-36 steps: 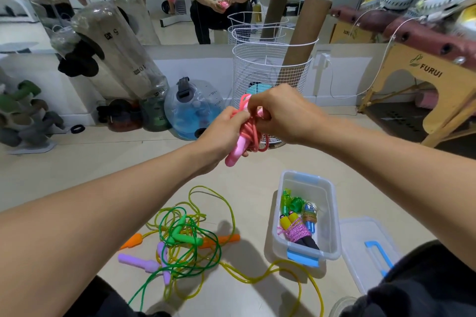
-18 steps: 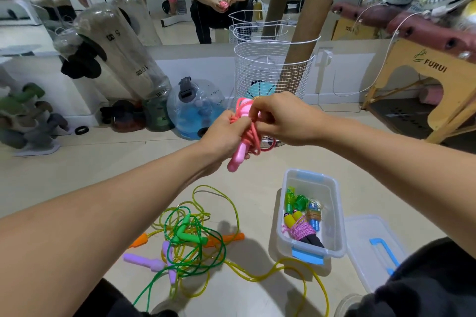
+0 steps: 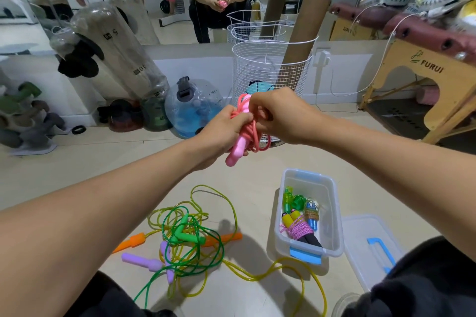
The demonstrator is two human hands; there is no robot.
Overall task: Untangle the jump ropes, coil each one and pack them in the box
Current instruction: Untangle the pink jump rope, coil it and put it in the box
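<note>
Both hands keep gripping pink jump rope (image 3: 244, 134); bundle unchanged; tangle unmoved

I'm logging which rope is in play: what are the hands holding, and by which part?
Both hold the pink rope: the left hand grips the coiled bundle above its handle, and the right hand pinches the cord at the top.

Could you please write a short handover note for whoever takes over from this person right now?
Left hand grips the pink rope bundle by its handles; right hand pinches its cord at the top.
Box on the floor holds coiled ropes; its lid lies beside it.
Done: some ropes packed, pink one nearly coiled.
Left: pack the pink rope, then untangle, coil and pack the green and yellow ropes on the floor.
</note>
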